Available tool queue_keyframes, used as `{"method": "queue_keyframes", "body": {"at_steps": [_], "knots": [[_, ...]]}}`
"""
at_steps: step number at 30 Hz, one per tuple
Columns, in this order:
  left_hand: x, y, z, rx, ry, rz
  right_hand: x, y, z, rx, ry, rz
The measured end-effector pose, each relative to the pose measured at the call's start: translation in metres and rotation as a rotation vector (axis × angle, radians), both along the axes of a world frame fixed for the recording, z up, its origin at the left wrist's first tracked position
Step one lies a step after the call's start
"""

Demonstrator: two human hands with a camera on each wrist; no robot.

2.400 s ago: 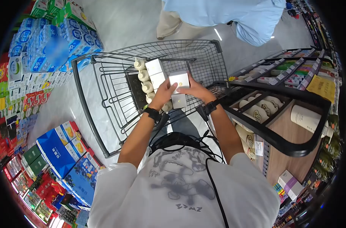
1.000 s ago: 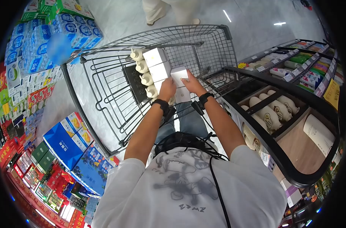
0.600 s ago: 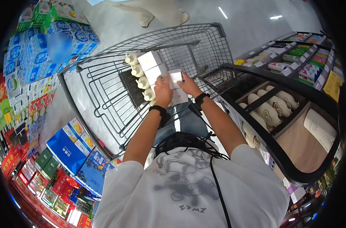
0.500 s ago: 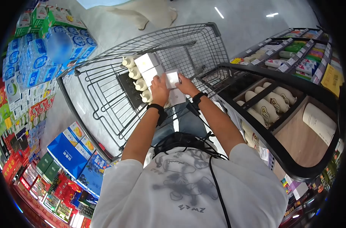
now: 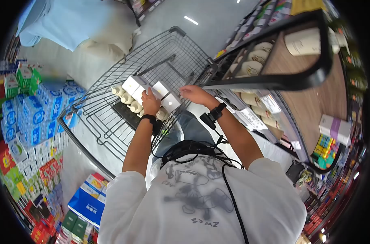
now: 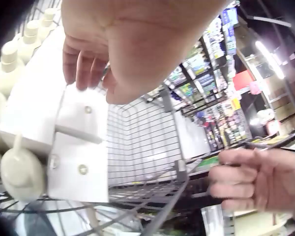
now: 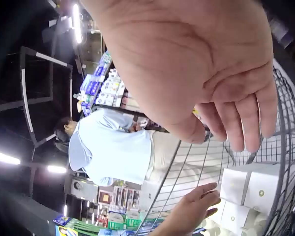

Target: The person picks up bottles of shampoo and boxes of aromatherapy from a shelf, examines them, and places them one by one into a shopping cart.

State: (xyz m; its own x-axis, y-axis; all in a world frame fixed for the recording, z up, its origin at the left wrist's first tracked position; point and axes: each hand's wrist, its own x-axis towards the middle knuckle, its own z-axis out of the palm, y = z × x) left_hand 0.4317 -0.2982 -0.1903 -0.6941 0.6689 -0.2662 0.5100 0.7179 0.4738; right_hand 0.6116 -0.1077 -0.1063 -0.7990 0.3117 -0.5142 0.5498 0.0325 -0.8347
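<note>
My left hand (image 5: 151, 105) is over the white boxes (image 5: 132, 84) in the shopping cart, fingers loosely bent at the box tops; in the left wrist view it hangs above the boxes (image 6: 78, 167) and holds nothing. My right hand (image 5: 196, 96) is lifted off to the right of the boxes, with nothing in it; in the right wrist view its fingers (image 7: 243, 120) extend loosely. Two small white boxes (image 5: 169, 101) with a round gold mark stand side by side near me. Cream pump bottles (image 5: 127, 99) line the left side of the boxes.
The wire cart (image 5: 175, 45) surrounds the goods. A wooden display shelf (image 5: 294, 77) with bottles and a thick black rail (image 5: 270, 81) lies right. Stacked water packs (image 5: 34, 110) stand left. A person in a light blue shirt (image 5: 71, 20) stands beyond the cart.
The small white box held between my hands now stands among the others in the cart. My right hand has let go and moved right. The view has turned; the person in blue reappears upper left.
</note>
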Motion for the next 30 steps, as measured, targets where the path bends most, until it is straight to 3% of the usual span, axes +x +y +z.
{"method": "queue_keyframes", "body": {"at_steps": [3,6,9,12,16,24,27,28,30], "knots": [[0.001,0.009,0.014,0.217,-0.167,-0.125,0.050,-0.016,0.040,-0.033,0.038,-0.168],[0.030,0.030,0.082,0.401,-0.477,-0.261,0.112,-0.036,0.053,-0.047,0.032,-0.299],[0.073,0.044,0.121,0.434,-0.743,-0.409,0.171,-0.056,0.057,-0.036,0.035,-0.407],[0.127,0.060,0.129,0.490,-0.959,-0.553,0.231,-0.078,0.077,0.008,0.042,-0.548],[0.214,0.085,0.163,0.346,-1.127,-0.759,0.297,-0.100,0.112,0.051,0.072,-0.792],[0.409,0.112,0.172,0.168,-1.152,-1.076,0.428,-0.129,0.117,0.077,0.204,-1.218],[0.480,0.120,0.174,0.212,-1.126,-1.088,0.479,-0.129,0.116,0.097,0.233,-1.295],[0.502,0.129,0.177,0.112,-1.146,-1.060,0.498,-0.125,0.117,0.103,0.231,-1.306],[0.543,0.143,0.173,0.143,-1.178,-0.944,0.534,-0.112,0.111,0.183,0.243,-1.333]]}}
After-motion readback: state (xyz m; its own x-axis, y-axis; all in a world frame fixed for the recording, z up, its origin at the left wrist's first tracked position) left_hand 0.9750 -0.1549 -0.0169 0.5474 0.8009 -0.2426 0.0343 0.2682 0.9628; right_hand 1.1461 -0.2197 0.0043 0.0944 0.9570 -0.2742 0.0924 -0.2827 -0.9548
